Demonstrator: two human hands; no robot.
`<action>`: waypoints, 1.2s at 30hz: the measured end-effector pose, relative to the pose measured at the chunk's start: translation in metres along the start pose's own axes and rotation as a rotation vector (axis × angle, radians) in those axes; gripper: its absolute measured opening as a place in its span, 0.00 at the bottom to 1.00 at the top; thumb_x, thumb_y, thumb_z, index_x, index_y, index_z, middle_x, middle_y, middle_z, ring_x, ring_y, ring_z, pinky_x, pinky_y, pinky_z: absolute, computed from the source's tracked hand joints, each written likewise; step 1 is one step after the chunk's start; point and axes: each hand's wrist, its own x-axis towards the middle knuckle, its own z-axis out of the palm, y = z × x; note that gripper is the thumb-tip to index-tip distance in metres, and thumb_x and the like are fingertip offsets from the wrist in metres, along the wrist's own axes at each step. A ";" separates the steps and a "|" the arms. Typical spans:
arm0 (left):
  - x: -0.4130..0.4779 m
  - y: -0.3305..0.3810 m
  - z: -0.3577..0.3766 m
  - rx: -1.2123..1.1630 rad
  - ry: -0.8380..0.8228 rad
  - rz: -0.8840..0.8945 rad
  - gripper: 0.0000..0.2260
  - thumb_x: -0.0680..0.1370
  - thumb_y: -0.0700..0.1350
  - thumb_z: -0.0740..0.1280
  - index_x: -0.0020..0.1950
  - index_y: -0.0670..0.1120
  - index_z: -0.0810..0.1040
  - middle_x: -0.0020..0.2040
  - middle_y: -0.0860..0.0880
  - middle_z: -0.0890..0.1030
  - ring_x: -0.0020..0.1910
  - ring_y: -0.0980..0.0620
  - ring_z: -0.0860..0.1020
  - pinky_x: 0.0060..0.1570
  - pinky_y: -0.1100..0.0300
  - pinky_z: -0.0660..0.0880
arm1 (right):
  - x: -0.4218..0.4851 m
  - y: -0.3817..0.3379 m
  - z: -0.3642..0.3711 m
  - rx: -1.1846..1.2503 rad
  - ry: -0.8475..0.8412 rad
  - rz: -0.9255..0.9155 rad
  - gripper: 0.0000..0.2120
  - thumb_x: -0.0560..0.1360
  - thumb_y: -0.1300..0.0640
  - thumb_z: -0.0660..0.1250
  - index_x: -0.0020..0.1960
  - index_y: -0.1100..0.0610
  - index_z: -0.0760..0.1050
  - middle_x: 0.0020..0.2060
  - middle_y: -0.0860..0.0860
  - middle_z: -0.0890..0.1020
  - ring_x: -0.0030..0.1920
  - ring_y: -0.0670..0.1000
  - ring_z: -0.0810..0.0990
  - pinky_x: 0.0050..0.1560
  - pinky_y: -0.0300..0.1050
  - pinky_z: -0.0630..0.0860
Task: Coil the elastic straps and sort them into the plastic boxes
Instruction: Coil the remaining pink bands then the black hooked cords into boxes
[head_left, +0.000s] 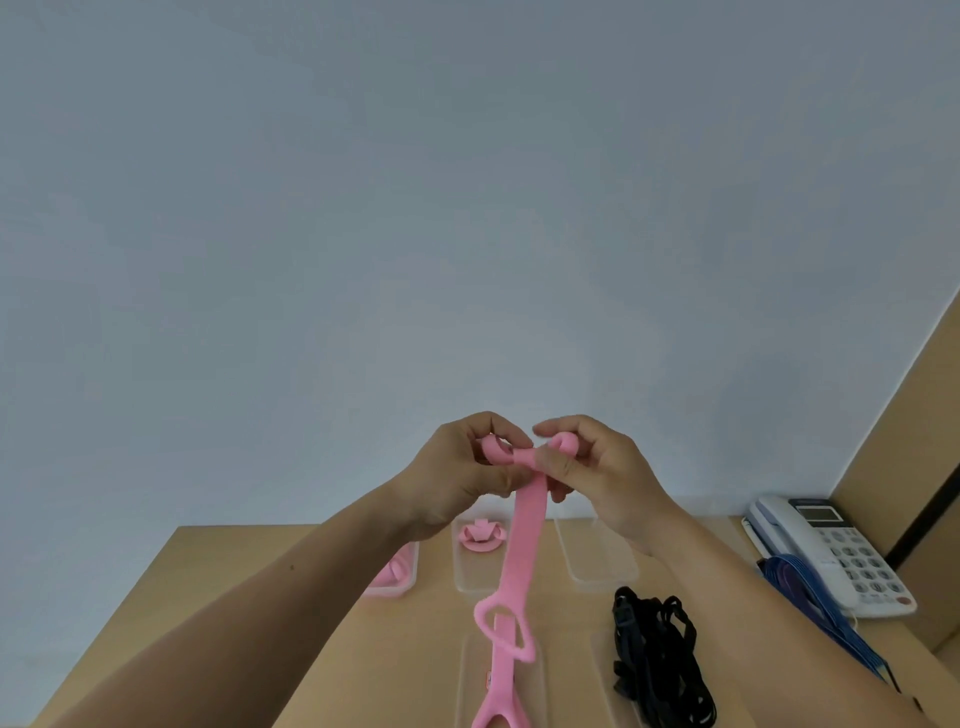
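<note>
Just below the middle of the frame both hands are raised in front of the pale wall. The left hand and the right hand meet on the top end of a pink strap — the fingers and thumb of each are curled round it, pinching a small loop on either side. The rest of the strap hangs down to the bottom edge, over a clear box on the wooden table. Behind it, the middle box holds a coiled pink strap. The left box shows more pink, partly hidden by the forearm, and the right box sits alongside. Black straps lie at lower right — blue straps rest against a telephone at the right edge.
</note>
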 end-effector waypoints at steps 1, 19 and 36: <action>0.000 0.000 0.000 0.026 0.025 0.010 0.10 0.72 0.33 0.74 0.50 0.41 0.78 0.43 0.41 0.82 0.42 0.45 0.81 0.42 0.58 0.75 | 0.000 -0.001 0.000 -0.015 0.002 0.000 0.24 0.65 0.44 0.80 0.52 0.57 0.79 0.37 0.53 0.84 0.34 0.52 0.81 0.37 0.44 0.78; -0.003 0.003 -0.005 -0.001 -0.028 -0.124 0.12 0.73 0.32 0.71 0.55 0.39 0.75 0.45 0.41 0.83 0.42 0.43 0.82 0.39 0.53 0.80 | -0.002 0.009 0.003 -0.194 0.028 -0.164 0.15 0.72 0.64 0.74 0.47 0.44 0.80 0.42 0.42 0.83 0.42 0.43 0.81 0.45 0.35 0.78; -0.001 -0.007 0.001 0.062 0.109 -0.039 0.08 0.75 0.35 0.72 0.52 0.41 0.77 0.44 0.40 0.85 0.43 0.44 0.84 0.45 0.53 0.81 | 0.001 0.010 0.002 -0.117 0.040 -0.096 0.10 0.75 0.63 0.72 0.51 0.51 0.78 0.45 0.49 0.83 0.41 0.50 0.81 0.44 0.43 0.80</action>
